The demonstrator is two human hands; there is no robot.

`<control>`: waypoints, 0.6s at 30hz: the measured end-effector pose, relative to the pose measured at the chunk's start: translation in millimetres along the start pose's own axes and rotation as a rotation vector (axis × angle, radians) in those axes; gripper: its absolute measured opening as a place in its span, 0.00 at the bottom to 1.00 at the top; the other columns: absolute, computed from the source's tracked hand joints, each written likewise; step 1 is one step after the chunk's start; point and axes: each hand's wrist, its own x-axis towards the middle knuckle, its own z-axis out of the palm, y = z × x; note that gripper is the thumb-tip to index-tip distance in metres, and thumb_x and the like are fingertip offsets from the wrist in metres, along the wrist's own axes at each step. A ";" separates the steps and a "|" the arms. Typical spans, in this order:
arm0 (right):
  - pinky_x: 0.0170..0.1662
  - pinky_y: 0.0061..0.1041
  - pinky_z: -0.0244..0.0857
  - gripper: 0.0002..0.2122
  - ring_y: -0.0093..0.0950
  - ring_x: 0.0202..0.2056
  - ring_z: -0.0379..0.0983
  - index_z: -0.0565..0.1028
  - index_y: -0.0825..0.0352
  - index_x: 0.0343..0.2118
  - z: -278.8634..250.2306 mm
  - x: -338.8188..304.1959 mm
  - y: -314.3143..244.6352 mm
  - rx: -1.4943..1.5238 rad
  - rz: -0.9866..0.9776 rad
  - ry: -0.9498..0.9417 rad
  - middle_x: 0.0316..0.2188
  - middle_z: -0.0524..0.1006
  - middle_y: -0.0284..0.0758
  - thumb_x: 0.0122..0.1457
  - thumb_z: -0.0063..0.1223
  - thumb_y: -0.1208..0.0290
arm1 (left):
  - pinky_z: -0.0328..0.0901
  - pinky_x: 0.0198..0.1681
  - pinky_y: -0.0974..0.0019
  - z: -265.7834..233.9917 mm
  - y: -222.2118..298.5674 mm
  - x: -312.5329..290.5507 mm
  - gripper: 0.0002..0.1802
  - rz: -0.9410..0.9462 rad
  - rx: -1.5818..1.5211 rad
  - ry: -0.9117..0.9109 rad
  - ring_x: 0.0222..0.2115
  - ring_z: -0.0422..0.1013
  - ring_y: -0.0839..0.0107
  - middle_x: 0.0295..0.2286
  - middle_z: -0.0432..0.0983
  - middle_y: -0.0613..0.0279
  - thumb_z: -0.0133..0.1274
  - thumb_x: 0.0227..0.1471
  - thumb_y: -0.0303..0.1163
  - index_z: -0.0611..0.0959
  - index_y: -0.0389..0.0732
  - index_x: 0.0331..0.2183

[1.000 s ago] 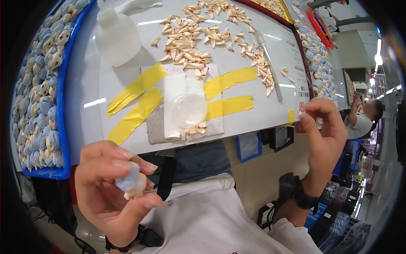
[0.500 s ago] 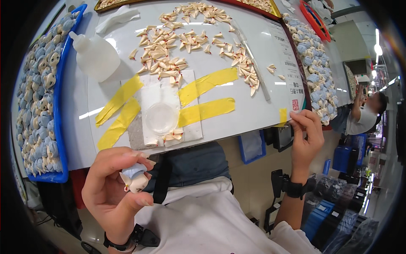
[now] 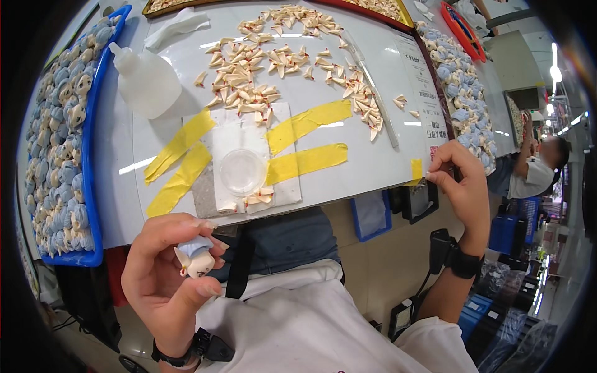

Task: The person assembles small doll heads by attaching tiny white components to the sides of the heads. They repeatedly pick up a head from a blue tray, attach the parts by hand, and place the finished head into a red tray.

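Observation:
My left hand (image 3: 155, 267) holds a small doll head (image 3: 196, 258) between thumb and fingers, below the table's front edge. The head has light-blue hair, a pale face and a pointed ear with a red tip. At the front right edge, beside a short yellow tape piece (image 3: 416, 169), my right hand (image 3: 466, 183) has its thumb and index finger pinched together. Whatever is in that pinch is too small to make out. Across the table lie many cream pointed ear pieces (image 3: 239, 78) with red ends; a few rest by a round clear dish (image 3: 242, 172).
Yellow tape strips (image 3: 308, 163) flank the dish's white pad (image 3: 287, 189). A translucent squeeze bottle (image 3: 148, 87) stands at the left. Doll heads fill a blue tray (image 3: 93, 205) at far left, and more heads (image 3: 463, 99) lie at right. A person (image 3: 540, 168) sits at far right.
My right wrist and forearm have swung to the right, while the pinched fingertips stay near the table edge. My left hand keeps the doll head, turned slightly.

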 end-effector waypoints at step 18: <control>0.36 0.26 0.55 0.13 0.30 0.32 0.64 0.76 0.64 0.33 77.2 1.1 -49.9 -0.450 -0.352 0.390 0.31 0.70 0.32 0.39 0.59 0.75 | 0.65 0.30 0.73 -14.4 -0.4 1.7 0.29 -0.014 0.086 0.079 0.31 0.68 0.69 0.33 0.67 0.55 0.64 0.34 0.39 0.72 0.34 0.37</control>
